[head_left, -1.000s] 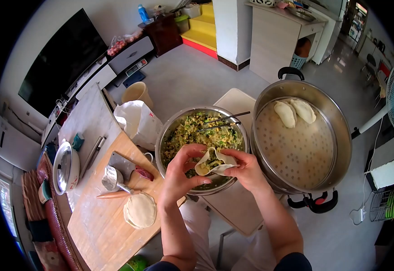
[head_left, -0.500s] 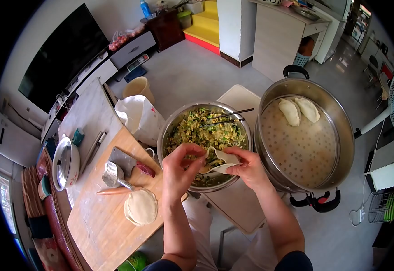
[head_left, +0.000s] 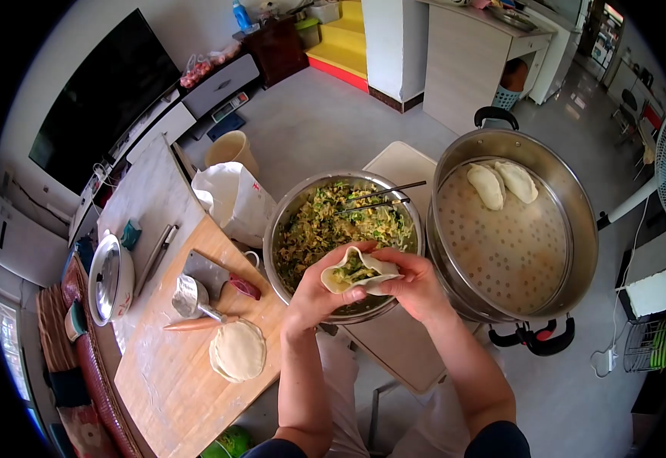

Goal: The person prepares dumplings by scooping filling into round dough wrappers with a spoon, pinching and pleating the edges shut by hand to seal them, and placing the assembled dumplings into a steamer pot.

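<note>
holding a dough wrapper (head_left: 382, 269) between left hand (head_left: 314, 294) and right hand (head_left: 418, 288), both clamped on its sides, above the near part of the metal bowl (head_left: 270, 252). folded up into a cup and open at the top, with filling (head_left: 356, 269) showing in the middle. best kept level at this stage, to avoid spilling. press the filling down and off the rim, for fear of a weak seal. pinch edge to edge with thumbs and fingertips, firmly, without stretching the dough thin. stay over the bowl to catch drips, clear of the chopsticks (head_left: 385, 195). for a shape to match, look right, to two dumplings (head_left: 486, 188) side by side in the pot (head_left: 583, 229).
</note>
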Tool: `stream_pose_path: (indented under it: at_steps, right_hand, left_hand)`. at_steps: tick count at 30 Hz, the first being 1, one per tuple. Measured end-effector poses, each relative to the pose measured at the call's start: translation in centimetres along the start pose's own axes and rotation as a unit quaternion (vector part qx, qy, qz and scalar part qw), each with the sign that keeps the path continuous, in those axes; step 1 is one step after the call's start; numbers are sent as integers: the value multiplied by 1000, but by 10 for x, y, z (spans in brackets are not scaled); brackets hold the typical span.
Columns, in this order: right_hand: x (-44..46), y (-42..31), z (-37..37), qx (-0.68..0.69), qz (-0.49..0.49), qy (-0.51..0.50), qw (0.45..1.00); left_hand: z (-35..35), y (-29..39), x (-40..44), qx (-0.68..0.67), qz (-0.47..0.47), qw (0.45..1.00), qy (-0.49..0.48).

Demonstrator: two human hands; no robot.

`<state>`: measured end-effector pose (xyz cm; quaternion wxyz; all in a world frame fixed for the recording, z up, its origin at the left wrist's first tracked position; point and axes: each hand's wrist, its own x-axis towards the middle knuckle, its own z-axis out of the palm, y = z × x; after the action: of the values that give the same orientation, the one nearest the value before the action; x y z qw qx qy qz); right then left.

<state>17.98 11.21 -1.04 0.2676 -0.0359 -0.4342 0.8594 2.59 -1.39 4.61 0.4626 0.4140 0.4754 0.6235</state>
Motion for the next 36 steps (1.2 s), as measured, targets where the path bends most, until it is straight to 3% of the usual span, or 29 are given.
stream_pose_path:
  at_steps: [11, 20, 29, 36]
  right_hand:
    - [5, 1, 4, -68, -68, -15, 995]
    - [1, -3, 1, -103, -54, -4, 993]
    - [2, -7, 2, -128, -60, -6, 990]
    - [2, -9, 7, -188, -65, -1, 980]
  left_hand:
    - [4, -4, -1, -102, -35, 993, 49]
    - [3, 1, -2, 33, 41, 993, 101]
    - [3, 4, -4, 18, 54, 992, 112]
    - [7, 6, -3, 102, 76, 984, 128]
